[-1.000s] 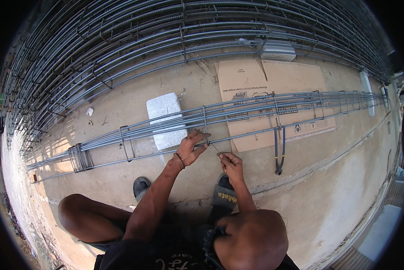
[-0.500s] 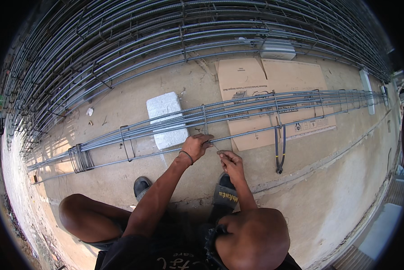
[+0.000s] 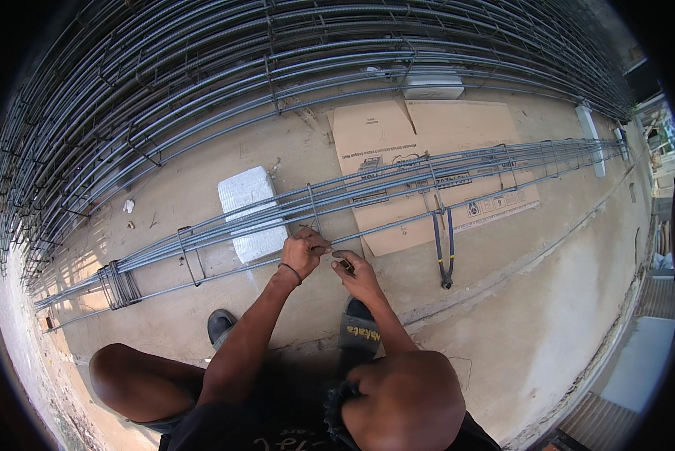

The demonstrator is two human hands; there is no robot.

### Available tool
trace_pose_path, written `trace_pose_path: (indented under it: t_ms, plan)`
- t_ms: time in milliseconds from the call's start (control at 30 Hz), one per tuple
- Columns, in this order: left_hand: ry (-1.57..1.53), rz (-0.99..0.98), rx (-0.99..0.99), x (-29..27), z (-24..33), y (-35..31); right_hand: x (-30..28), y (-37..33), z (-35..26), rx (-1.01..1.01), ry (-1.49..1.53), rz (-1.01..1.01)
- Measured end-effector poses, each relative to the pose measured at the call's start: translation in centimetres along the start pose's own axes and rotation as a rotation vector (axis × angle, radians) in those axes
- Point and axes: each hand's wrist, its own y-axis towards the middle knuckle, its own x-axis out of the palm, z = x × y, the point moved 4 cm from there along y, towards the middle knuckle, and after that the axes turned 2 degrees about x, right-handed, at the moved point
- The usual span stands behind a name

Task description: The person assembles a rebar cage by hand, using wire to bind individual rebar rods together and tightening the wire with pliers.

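Note:
A long cage of steel rebar lies across the ground in front of me, with square stirrups around its bars. My left hand is closed at the near bar, beside a stirrup's lower corner, its fingers pinching thin tie wire there. Just right of it, my right hand is closed too. Between its thumb and fingers shows a dark piece of tie wire, small and partly hidden. Pincers with blue-and-yellow handles hang by their jaws on the near bar, to the right.
A white foam block props the cage at left, and flattened cardboard lies under its middle. Several stirrups are bunched at the left end. Stacked rebar cages fill the far side. My sandalled feet are close behind the near bar.
My right hand has come up against my left, and its fingers have curled in around the wire. The whole view has shifted, so the cage appears further left.

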Motion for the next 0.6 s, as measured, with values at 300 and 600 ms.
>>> trace_pose_path:
  t_ms: [300,600]
  plan:
    - [-0.072,-0.002,0.02,0.2,-0.1,0.5,1.4,1.0,-2.1,-0.407,-0.587,0.249]
    - [-0.102,-0.068,-0.11,-0.1,-0.6,0.6,1.7,1.1,-2.6,-0.451,-0.632,0.259]
